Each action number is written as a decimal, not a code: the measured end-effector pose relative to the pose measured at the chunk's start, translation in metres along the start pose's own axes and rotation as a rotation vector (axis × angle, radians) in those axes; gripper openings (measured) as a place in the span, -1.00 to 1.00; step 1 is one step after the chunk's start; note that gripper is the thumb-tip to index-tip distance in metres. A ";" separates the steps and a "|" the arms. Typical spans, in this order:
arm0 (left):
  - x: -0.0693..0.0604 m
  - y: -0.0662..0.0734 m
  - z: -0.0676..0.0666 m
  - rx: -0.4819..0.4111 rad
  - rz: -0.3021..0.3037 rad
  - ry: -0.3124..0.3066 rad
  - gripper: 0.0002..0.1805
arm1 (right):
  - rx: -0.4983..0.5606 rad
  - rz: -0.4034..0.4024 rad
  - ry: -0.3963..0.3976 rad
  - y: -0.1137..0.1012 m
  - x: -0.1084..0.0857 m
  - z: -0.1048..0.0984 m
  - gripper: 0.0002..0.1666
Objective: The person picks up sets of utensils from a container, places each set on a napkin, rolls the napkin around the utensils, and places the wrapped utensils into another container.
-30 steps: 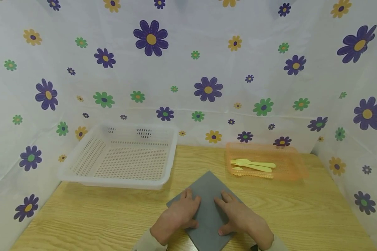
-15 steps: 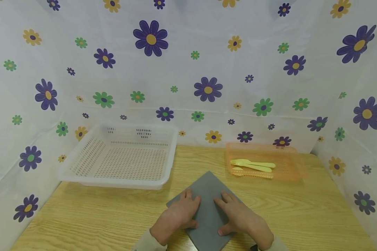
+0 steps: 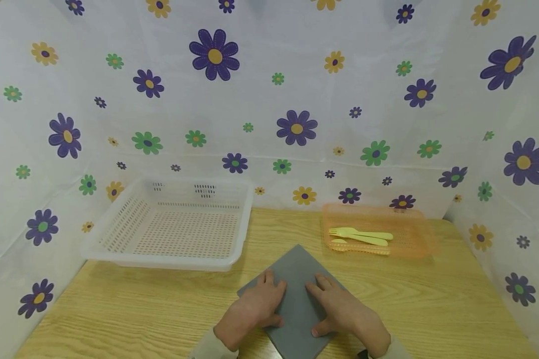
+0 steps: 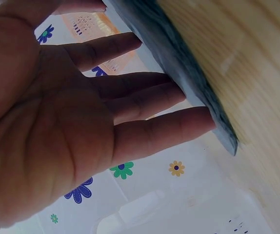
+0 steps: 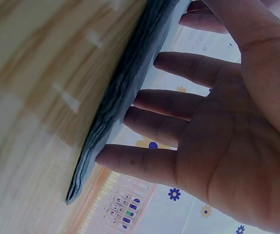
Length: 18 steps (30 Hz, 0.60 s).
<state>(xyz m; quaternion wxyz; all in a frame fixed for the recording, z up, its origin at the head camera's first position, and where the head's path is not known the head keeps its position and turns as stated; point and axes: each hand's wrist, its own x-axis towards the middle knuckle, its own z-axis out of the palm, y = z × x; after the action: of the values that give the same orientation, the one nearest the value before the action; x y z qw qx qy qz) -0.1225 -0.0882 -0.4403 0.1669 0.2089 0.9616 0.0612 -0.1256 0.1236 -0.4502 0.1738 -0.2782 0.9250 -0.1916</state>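
A flat grey square with soft layered edges, like a folded cloth [image 3: 296,284], lies cornerwise on the table in front of me. My left hand [image 3: 257,304] rests its spread fingertips on the left half of it. On the right half, the fingertips of my right hand [image 3: 343,306] touch its top in the same way. Both wrist views show the cloth's several thin layers under the fingertips, with the palms raised off it. Neither hand grips anything.
A white perforated basket [image 3: 175,263] stands back left on the wooden table [image 3: 152,309]. Back right is a shallow orange basket [image 3: 413,239] holding yellow cutlery, including a fork [image 3: 348,231] and a spoon [image 3: 340,242]. A flower-printed white curtain [image 3: 260,89] encloses the back and sides.
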 end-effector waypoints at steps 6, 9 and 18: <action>0.000 -0.001 0.001 0.007 0.008 0.006 -0.20 | -0.006 -0.012 0.007 0.000 0.000 0.000 0.17; -0.001 -0.001 0.001 0.014 0.012 0.013 -0.21 | -0.007 -0.017 0.012 0.000 0.000 0.000 0.17; 0.000 -0.001 0.002 0.018 0.009 0.016 -0.21 | -0.005 -0.013 0.011 0.000 0.000 0.000 0.17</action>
<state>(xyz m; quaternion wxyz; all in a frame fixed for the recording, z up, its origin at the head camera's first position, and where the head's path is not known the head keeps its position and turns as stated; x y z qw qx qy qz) -0.1220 -0.0890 -0.4424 0.1572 0.2143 0.9625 0.0549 -0.1253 0.1240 -0.4502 0.1668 -0.2835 0.9246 -0.1920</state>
